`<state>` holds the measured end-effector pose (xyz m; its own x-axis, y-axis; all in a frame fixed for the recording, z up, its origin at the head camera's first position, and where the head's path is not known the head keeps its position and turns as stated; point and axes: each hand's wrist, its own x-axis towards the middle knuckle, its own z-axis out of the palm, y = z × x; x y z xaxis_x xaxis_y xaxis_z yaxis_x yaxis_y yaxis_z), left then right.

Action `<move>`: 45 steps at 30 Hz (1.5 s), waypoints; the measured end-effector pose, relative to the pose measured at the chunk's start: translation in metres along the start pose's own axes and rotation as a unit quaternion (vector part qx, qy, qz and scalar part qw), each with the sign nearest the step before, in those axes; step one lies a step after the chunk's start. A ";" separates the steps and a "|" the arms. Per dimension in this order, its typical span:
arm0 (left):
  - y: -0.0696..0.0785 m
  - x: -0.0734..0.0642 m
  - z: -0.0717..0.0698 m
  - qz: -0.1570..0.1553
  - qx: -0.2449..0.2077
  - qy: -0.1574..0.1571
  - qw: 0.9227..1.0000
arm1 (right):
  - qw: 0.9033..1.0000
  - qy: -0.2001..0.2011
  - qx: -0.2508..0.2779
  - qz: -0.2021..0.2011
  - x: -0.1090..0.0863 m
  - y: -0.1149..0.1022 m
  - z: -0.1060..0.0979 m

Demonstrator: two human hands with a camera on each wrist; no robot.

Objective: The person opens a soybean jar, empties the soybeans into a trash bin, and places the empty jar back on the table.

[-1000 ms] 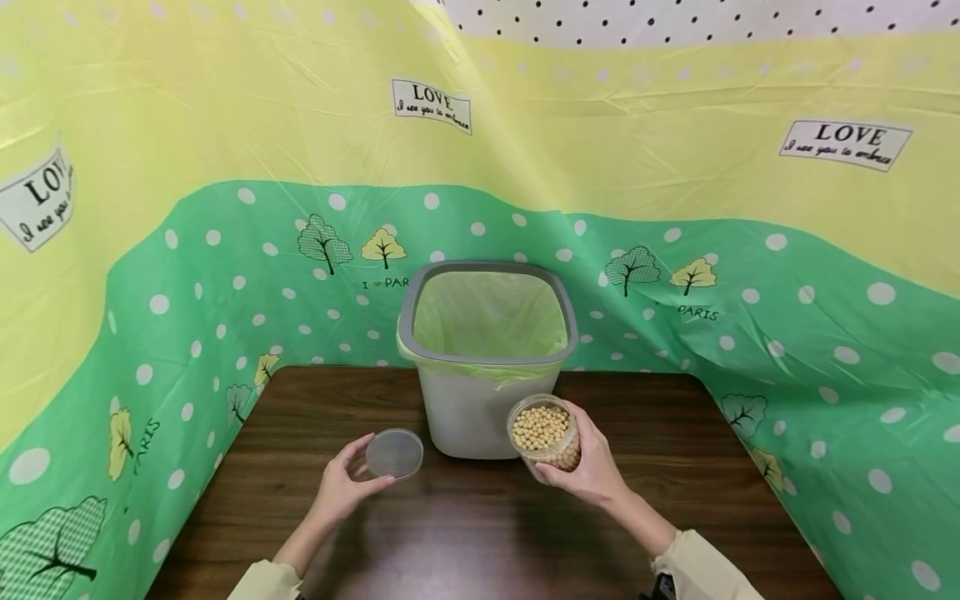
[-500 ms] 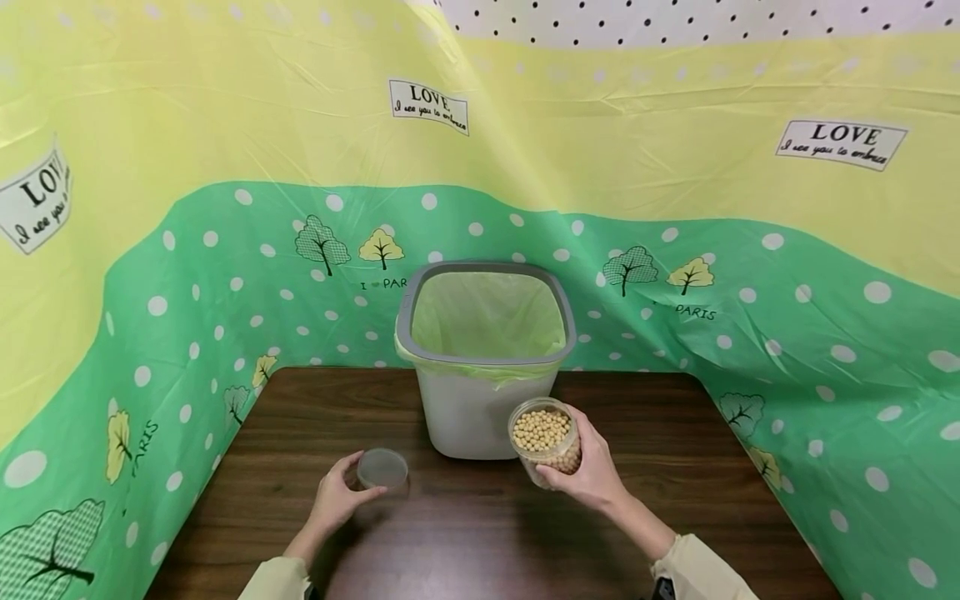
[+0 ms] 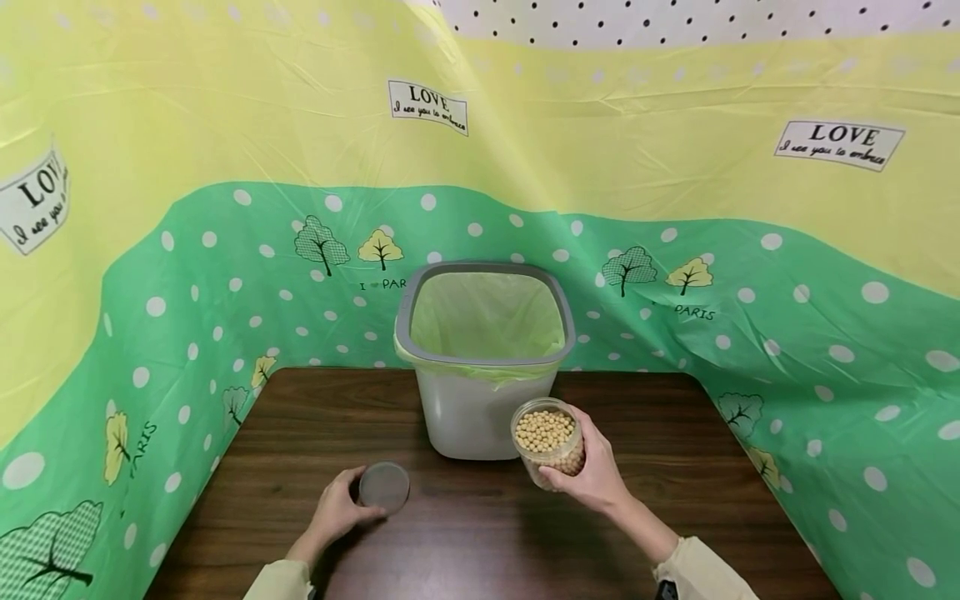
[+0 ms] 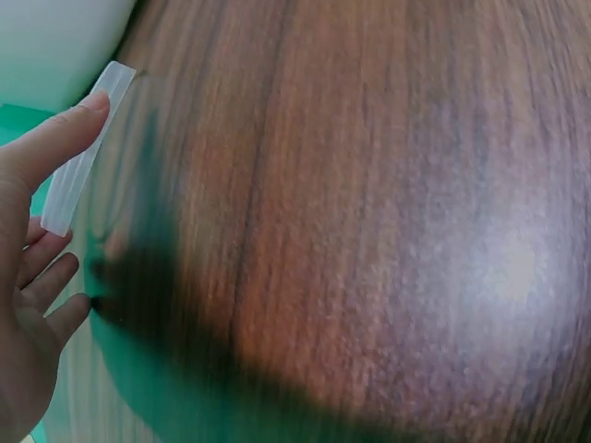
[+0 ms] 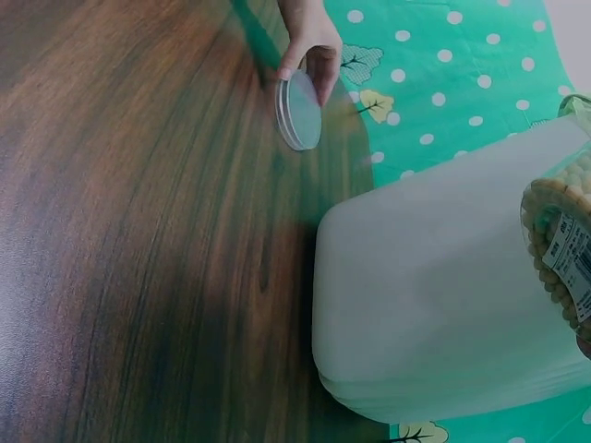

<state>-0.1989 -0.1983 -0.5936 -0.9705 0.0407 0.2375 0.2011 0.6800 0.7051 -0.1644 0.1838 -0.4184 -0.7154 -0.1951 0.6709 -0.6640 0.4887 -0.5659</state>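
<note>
My left hand (image 3: 333, 510) pinches a round translucent lid (image 3: 385, 488) by its edge, between thumb and fingers, low over the table. In the left wrist view the lid (image 4: 88, 157) shows edge-on, thumb on one side, the other fingers spread below. My right hand (image 3: 596, 471) grips a clear jar (image 3: 561, 460) around its side, mouth uncovered and tilted slightly toward me. Round pale-yellow beans (image 3: 543, 432) fill much of it. A label (image 5: 570, 258) shows on the jar in the right wrist view, at the right edge; there the right hand is mostly out of frame.
Just behind the jar stands a grey-white bin (image 3: 480, 412) with a grey rim (image 3: 487, 362) and a green liner bag (image 3: 487, 312). All this is on a dark wood table (image 3: 465, 542). A green and yellow patterned curtain (image 3: 225, 250) encloses the back and sides.
My left hand has lowered the lid toward the table, slightly left and nearer to me. My right hand and the jar have barely moved.
</note>
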 end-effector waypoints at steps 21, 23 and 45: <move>0.008 0.012 -0.018 -0.001 0.059 -0.036 0.998 | 0.999 -0.014 -0.028 0.016 -0.011 0.040 -0.007; 0.017 0.023 -0.028 0.009 0.059 -0.029 0.998 | 0.999 -0.013 -0.027 0.018 -0.011 0.040 -0.009; 0.189 0.136 -0.114 0.154 0.088 -0.025 0.984 | 1.000 -0.013 -0.017 -0.005 0.018 -0.013 -0.035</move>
<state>-0.2781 -0.1481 -0.3517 -0.8738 0.2977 0.3845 0.4643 0.7455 0.4782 -0.1609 0.2036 -0.3827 -0.7146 -0.2211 0.6636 -0.6631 0.5161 -0.5421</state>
